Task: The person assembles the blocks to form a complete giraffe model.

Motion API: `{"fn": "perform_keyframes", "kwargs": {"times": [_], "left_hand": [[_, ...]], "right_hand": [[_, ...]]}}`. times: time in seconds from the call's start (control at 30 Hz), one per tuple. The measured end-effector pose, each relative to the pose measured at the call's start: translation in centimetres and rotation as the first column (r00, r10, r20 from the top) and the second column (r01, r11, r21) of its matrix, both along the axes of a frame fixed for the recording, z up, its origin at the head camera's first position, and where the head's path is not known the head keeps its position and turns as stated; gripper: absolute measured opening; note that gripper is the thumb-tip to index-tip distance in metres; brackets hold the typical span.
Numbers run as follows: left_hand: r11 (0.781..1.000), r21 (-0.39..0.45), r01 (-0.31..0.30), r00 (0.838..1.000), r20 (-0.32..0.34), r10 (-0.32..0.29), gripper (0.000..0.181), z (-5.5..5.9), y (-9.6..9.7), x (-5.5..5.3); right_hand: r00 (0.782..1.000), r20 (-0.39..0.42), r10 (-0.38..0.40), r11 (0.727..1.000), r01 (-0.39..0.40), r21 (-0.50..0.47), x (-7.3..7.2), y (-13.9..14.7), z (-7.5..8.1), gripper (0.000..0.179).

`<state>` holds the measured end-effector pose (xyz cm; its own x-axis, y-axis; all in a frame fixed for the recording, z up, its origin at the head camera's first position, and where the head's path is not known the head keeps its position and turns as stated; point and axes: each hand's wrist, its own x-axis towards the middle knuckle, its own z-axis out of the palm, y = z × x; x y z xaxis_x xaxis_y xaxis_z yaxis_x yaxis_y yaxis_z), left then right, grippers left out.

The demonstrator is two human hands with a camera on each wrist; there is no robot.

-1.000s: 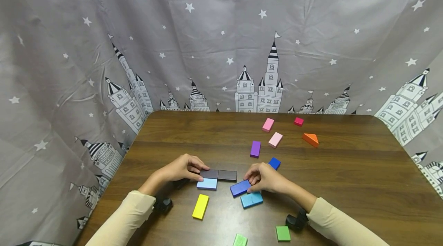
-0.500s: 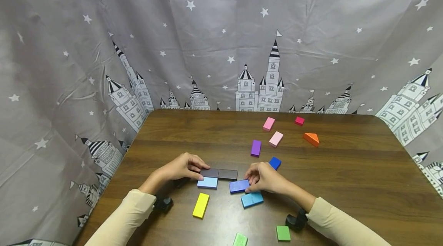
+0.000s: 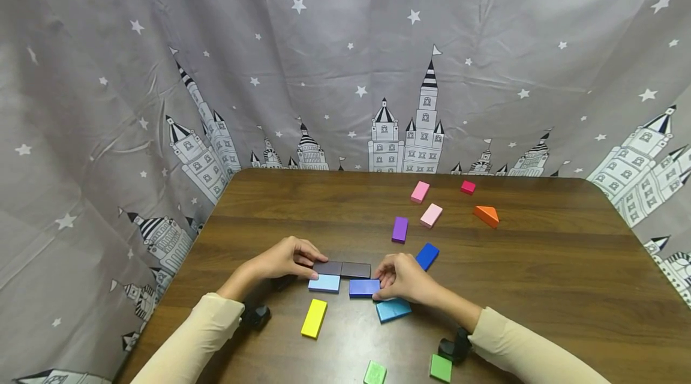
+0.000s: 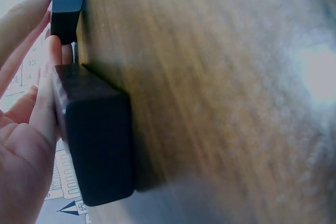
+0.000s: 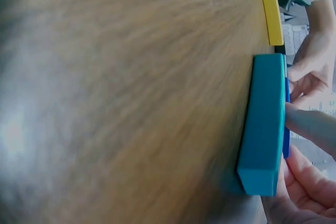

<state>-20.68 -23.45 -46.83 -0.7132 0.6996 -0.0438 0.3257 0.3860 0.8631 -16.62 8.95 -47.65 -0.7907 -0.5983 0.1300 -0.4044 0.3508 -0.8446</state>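
Two dark blocks lie end to end. My left hand point(image 3: 286, 261) holds the left dark block point(image 3: 329, 266), fingertips on its far edge and thumb at its near left corner, against a light blue block point(image 3: 324, 283). Another black block point(image 4: 100, 140) stands close beneath the left palm in the left wrist view. My right hand point(image 3: 402, 279) pinches the right end of a blue block point(image 3: 363, 288), which lies flat just below the right dark block point(image 3: 356, 270). A gap separates it from the light blue block. Under the right hand sits a teal block point(image 3: 393, 310), partly covered.
Nearer me lie a yellow block point(image 3: 314, 318) and two green blocks, one light point(image 3: 375, 372) and one darker point(image 3: 441, 367). Another blue block point(image 3: 427, 256), a purple one point(image 3: 400, 230), two pink ones, a red one point(image 3: 468, 187) and an orange triangle point(image 3: 487, 216) lie farther back. A curtain borders the wooden table.
My right hand has slid the blue block left and turned it straight, alongside the right dark block. My left hand stays in place on the blocks.
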Motion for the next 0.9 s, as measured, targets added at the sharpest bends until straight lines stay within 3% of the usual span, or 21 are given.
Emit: {"fn": "perform_keyframes", "kwargs": {"times": [0.9], "left_hand": [[1.000, -0.003, 0.011, 1.000, -0.022, -0.011, 0.036, 0.0, -0.1, 0.0]], "right_hand": [[0.993, -0.099, -0.063, 0.998, 0.065, 0.018, 0.3, -1.3, -0.2, 0.031]]}}
